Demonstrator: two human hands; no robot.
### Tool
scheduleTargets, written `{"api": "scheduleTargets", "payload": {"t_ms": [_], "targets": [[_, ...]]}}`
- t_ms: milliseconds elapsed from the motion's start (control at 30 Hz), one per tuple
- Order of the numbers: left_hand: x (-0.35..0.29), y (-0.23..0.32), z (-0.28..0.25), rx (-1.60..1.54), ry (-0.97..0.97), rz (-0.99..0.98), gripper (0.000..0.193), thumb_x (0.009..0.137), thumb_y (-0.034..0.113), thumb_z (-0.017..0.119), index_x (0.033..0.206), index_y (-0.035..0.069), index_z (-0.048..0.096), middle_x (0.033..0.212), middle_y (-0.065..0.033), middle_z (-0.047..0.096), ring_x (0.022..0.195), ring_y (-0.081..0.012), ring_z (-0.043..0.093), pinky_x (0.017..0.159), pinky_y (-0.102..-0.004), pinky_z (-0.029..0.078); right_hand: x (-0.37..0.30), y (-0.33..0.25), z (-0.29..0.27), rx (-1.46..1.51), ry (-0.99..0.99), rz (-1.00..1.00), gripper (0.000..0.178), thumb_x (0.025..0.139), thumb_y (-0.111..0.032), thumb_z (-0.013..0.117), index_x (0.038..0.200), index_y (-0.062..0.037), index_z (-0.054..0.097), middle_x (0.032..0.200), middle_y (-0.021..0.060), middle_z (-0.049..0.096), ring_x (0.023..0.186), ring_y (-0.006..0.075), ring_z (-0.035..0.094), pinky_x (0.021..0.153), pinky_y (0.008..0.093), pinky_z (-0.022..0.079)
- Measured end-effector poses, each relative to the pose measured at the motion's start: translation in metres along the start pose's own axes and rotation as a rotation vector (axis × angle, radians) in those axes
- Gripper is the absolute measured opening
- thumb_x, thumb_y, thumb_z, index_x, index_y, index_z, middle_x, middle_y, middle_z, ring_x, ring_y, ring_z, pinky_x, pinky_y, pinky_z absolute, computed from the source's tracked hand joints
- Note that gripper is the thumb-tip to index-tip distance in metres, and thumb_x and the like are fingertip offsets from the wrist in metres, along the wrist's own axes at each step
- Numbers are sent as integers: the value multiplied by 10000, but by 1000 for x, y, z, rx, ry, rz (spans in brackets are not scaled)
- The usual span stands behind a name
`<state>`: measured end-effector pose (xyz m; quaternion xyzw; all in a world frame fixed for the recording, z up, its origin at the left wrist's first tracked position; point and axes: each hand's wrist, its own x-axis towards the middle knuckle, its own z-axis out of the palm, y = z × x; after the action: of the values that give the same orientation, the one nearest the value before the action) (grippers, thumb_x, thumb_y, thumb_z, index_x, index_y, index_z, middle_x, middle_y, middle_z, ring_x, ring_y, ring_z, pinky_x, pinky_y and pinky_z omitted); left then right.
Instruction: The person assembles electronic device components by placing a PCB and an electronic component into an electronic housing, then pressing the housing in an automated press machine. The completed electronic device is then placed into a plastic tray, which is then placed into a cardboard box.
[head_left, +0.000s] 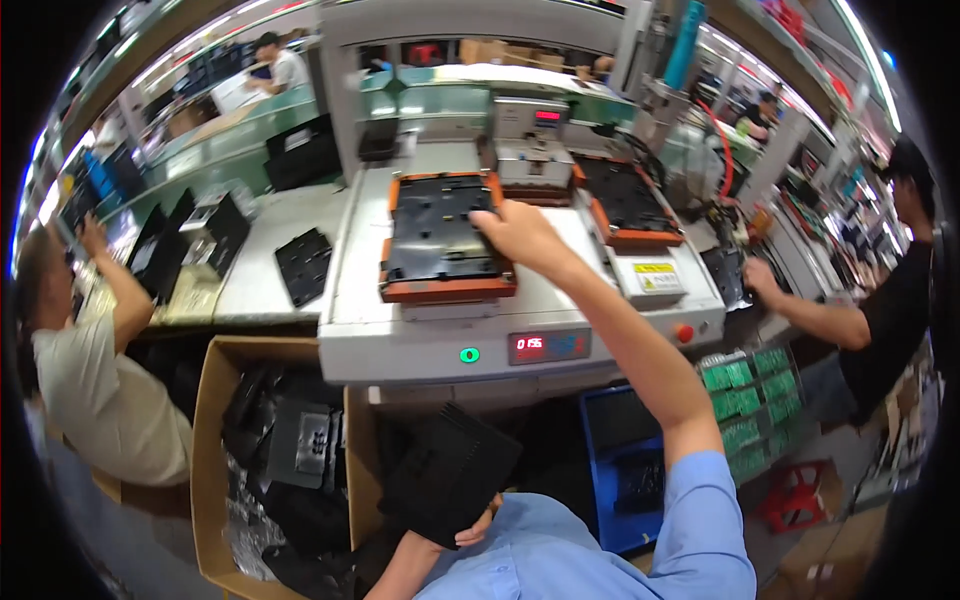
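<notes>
My left hand (482, 524) is closed on the lower edge of a black plastic panel (450, 470), holding it tilted in front of my body. A ridged upper edge shows on that panel; whether it is one piece or several stacked is hard to tell. My right arm reaches forward over a white bench machine (420, 345). There my right hand (515, 232), fingers curled, touches the right side of a black moulded plate (440, 235). This plate lies face up in an orange-edged fixture (447, 291). My fingertips are partly hidden behind the hand.
A second orange fixture (645, 238) with a black plate stands to the right, near a red button (684, 331). Below sit a cardboard box (205, 450) of black parts, a blue bin (590, 480) and green circuit boards (740, 400). Co-workers (110, 390) (890, 310) work on both sides.
</notes>
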<state>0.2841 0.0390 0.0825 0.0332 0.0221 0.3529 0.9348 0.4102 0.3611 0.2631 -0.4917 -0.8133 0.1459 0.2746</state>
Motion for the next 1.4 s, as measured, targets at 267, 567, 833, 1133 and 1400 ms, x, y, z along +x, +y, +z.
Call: {"api": "scheduleTargets", "payload": {"t_ms": [267, 567, 833, 1133, 1400], "targets": [[69, 27, 13, 247, 37, -270, 634, 894, 518, 408, 1065, -85, 495, 576, -136, 512, 390, -180, 461, 371, -274, 375, -27, -29, -61, 633, 168, 50, 563, 799, -273, 668, 1179, 54, 412, 892, 141, 634, 745, 160, 604, 677, 295, 484], [124, 34, 21, 455, 50, -321, 603, 894, 495, 431, 1056, -81, 503, 580, -141, 520, 393, -188, 473, 372, -276, 385, -124, 187, -214, 815, 715, 295, 513, 841, -271, 647, 1230, 23, 488, 982, 117, 628, 811, 145, 623, 538, 296, 514], [144, 27, 30, 618, 122, -327, 576, 894, 475, 451, 1048, -78, 510, 583, -146, 527, 395, -195, 483, 373, -277, 394, -155, 476, -159, 572, 1065, 737, 538, 816, -274, 680, 1189, 42, 456, 1058, 133, 560, 867, 216, 590, 671, 356, 516], [99, -8, 21, 679, 344, -392, 546, 894, 451, 474, 1039, -73, 519, 587, -151, 536, 398, -202, 495, 375, -278, 404, -168, 334, -163, 538, 1192, 188, 257, 927, -158, 522, 1088, 34, 580, 1002, 97, 633, 950, 168, 582, 863, 281, 438], [110, -39, 11, 768, 288, -590, 520, 894, 431, 495, 1031, -70, 526, 590, -156, 543, 401, -209, 505, 376, -280, 413, -336, 101, -40, 279, -195, -160, 452, 784, -385, 680, 1108, -80, 597, 990, 74, 634, 871, 247, 606, 754, 332, 472]]}}
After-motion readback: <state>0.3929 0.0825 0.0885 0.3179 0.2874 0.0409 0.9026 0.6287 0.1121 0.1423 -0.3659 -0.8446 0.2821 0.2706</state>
